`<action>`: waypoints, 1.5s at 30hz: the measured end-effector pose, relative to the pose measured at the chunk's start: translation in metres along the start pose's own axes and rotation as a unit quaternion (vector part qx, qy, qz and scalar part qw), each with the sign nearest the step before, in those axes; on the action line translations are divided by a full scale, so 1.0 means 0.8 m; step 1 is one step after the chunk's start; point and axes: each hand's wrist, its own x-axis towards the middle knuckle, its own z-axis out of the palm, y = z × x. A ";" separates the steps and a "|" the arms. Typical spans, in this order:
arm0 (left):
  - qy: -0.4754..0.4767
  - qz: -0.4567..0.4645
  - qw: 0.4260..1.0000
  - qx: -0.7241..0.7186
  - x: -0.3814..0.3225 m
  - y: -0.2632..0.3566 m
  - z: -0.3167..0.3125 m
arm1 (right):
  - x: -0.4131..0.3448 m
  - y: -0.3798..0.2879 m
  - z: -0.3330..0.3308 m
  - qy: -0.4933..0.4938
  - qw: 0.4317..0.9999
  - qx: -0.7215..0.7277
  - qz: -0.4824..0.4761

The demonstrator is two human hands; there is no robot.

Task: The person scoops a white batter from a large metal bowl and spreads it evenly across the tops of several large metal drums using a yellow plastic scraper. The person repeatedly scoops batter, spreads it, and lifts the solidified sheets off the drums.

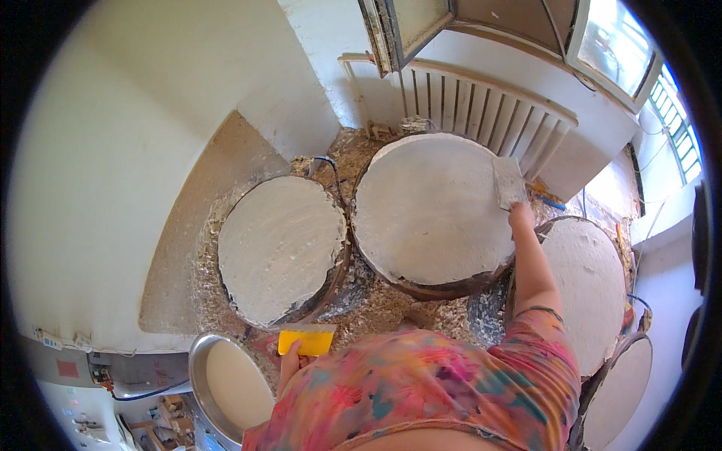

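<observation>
With my right arm stretched out, my right hand (520, 215) grips a flat, batter-smeared scraper (509, 181) on the right edge of the largest round griddle. A pale sheet of batter (428, 208) covers nearly all of that griddle, leaving a dark rim (434, 290) at the front. Low on the left, my left hand (289, 359) holds a yellow scraper (307, 341) with a pale blade edge. It is near a metal basin (197, 361) of creamy batter (234, 383). A smaller round griddle on the left also bears a batter sheet (282, 248), ragged along its right edge.
Two more coated griddles, one middle right (586, 287) and one lower right (617, 394), stand close to my right side. Dried flakes (389, 315) litter the floor between griddles. A radiator (479, 107) stands behind, below an open window (615, 45). A dark hose (337, 172) rises between two griddles.
</observation>
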 end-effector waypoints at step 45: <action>0.297 0.066 0.953 0.005 -0.241 -0.060 -0.097 | -0.618 -0.441 0.194 -0.215 0.639 0.018 -0.738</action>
